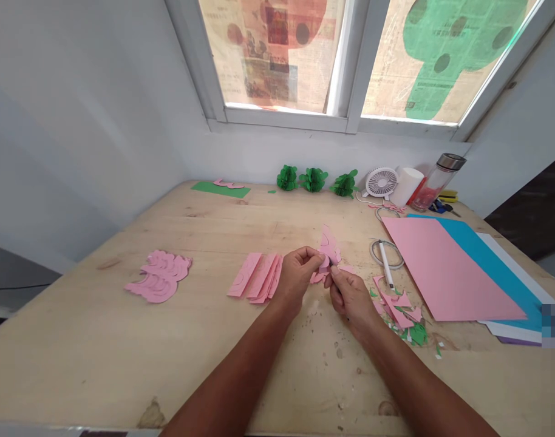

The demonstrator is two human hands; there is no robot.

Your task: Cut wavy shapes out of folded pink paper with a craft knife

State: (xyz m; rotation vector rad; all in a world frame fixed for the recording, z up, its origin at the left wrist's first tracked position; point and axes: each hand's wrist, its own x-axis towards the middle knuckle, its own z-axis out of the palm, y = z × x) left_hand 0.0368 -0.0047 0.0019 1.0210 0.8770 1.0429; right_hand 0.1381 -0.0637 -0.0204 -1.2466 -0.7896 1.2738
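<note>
Near the middle of the wooden table, my left hand (300,270) pinches a small piece of pink paper (324,262) between thumb and fingers. My right hand (349,291) is closed around a small dark tool, mostly hidden by the fingers, its tip against the pink paper. More pink paper with drawn curved lines (328,238) shows just beyond the fingertips. Left of my left hand lie folded pink strips (248,276) with curved outlines. Farther left is a pile of cut, scalloped pink pieces (161,276).
Pink and green scraps (400,309), a white pen (387,264) and coloured sheets (450,267) lie right. Along the wall stand green paper shapes (313,179), a white fan (381,182) and a glass bottle (436,182). A green strip (220,190) lies back left.
</note>
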